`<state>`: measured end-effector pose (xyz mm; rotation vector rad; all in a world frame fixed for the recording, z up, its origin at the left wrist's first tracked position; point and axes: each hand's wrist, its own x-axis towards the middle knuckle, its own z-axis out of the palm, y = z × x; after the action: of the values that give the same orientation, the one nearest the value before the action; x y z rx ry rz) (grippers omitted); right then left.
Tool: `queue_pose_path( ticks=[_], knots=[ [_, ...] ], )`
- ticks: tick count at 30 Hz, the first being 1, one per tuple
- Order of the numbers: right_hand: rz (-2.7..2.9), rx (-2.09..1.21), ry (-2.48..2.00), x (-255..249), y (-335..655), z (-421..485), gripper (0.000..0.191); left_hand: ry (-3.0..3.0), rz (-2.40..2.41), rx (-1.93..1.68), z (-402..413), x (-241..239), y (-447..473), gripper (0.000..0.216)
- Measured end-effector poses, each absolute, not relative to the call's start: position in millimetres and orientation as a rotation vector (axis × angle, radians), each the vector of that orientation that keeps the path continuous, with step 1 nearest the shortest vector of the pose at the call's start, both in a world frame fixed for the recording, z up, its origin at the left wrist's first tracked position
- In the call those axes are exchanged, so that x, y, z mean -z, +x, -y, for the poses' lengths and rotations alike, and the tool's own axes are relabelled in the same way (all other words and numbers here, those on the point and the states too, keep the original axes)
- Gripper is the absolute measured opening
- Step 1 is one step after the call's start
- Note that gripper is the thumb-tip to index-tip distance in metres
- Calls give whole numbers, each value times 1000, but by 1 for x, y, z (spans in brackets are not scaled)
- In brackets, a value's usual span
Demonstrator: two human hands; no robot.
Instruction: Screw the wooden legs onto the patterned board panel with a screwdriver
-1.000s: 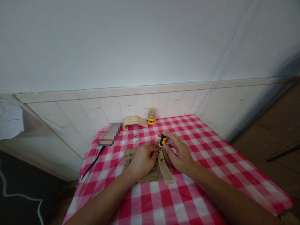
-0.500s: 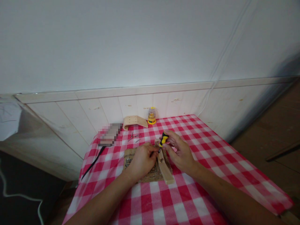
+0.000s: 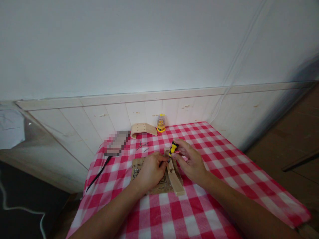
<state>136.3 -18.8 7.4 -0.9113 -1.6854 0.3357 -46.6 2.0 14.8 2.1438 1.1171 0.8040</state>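
My right hand (image 3: 190,162) is closed around the handle of a yellow and black screwdriver (image 3: 173,148). The screwdriver stands tilted, tip down at the upper part of a pale wooden piece (image 3: 176,182). Beside that tip, my left hand (image 3: 155,167) has its thumb and fingers pinched together; whatever lies between them is too small to make out. The wooden piece rests on a flat brown printed cardboard piece (image 3: 161,188), and a hole shows in its middle. My left hand covers part of the cardboard.
Several screws (image 3: 143,145) lie beyond my left hand. A curved wooden piece (image 3: 144,128) and a clear, yellow-based bit container (image 3: 161,123) stand near the wall. A blurred-out flat object (image 3: 117,142) with a black strap lies left on the checked tablecloth (image 3: 159,217).
Very little differs. The screwdriver handle and the fingers of my right hand have shifted slightly; my left hand stays in the same place.
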Motion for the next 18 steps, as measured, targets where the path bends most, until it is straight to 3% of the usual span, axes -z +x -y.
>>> queue_pose_path(
  ticks=[18],
  knots=[
    [1678,-343,-912,-11,130,20,57,2196,-1121,-778,-2,-13,-47,28]
  ],
)
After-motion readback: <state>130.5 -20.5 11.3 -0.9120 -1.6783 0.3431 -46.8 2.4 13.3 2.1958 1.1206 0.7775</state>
